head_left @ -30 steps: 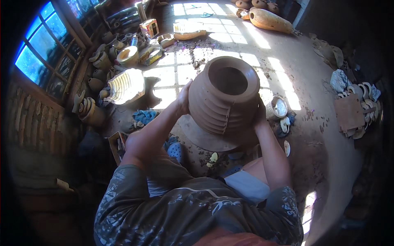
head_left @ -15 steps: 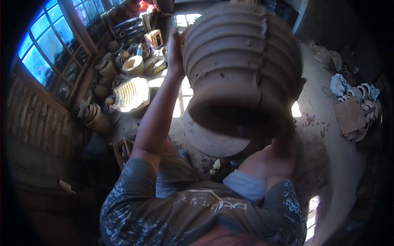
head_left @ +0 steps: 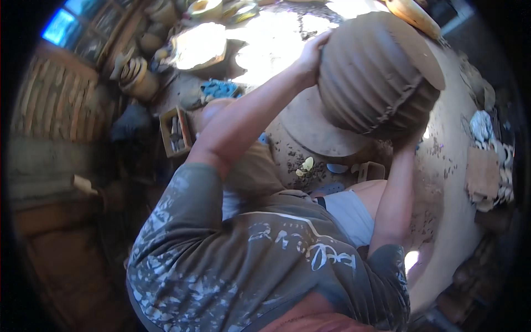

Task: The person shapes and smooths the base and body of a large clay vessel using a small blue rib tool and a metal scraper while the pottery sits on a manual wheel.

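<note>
I hold a brown ribbed clay pot [head_left: 370, 77] tilted on its side in the air, its flat end toward the upper right and a rough vertical seam across the ribs. My left hand [head_left: 312, 58] grips it at the upper left. My right hand [head_left: 401, 141] supports it from the lower right, its fingers mostly hidden by the pot. Below the pot is a round grey disc [head_left: 307, 127], with small clay scraps and a pale yellow piece [head_left: 307, 165] on the floor near it.
A wooden box of tools [head_left: 176, 133], a blue cloth [head_left: 219, 89], stacked vessels [head_left: 138, 80] and a sunlit ribbed piece [head_left: 199, 47] are at left. A long clay vessel [head_left: 412, 19] lies at the back, and boards with curved pieces [head_left: 481, 174] are at right.
The pot, held upright with its opening up a second ago, was lifted and flipped mouth-down, then swung rightward onto its side. Both my hands moved with it; the view has shifted.
</note>
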The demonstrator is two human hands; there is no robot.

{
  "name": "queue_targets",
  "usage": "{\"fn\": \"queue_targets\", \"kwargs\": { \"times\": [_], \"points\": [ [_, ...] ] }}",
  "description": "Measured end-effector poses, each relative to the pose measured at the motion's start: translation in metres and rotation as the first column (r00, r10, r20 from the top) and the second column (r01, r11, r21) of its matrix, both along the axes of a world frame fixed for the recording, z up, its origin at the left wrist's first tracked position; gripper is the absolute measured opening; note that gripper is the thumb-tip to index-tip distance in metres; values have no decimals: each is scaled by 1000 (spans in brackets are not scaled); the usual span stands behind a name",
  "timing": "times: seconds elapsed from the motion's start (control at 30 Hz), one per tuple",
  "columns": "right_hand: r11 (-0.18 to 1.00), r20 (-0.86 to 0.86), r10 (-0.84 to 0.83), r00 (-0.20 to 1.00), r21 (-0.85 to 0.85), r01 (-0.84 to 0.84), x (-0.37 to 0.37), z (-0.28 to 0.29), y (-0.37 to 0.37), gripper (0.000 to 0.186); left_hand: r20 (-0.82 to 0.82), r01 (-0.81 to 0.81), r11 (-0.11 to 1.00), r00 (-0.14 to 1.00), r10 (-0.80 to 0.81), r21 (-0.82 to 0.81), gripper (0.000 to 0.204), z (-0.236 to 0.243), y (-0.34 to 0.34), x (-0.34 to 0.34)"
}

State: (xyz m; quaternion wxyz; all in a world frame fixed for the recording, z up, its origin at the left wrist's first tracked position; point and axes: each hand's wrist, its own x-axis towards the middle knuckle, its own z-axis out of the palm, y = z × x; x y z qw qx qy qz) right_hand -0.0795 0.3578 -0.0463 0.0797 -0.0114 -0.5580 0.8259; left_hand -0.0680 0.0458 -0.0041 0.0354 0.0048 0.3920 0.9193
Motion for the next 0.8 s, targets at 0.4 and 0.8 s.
{"fn": "queue_targets", "kwargs": {
  "times": [0.4, 0.8],
  "points": [
    [1000, 6, 13, 1000, 13, -13, 6, -8, -39, 69, 6, 24, 993, 1000, -23, -119, 70, -29, -20, -18],
    [587, -309, 246, 919, 802, 112, -44, -54, 32, 68, -29, 101, 994, 995, -99, 45, 75, -98, 10, -65]
  ]
}}
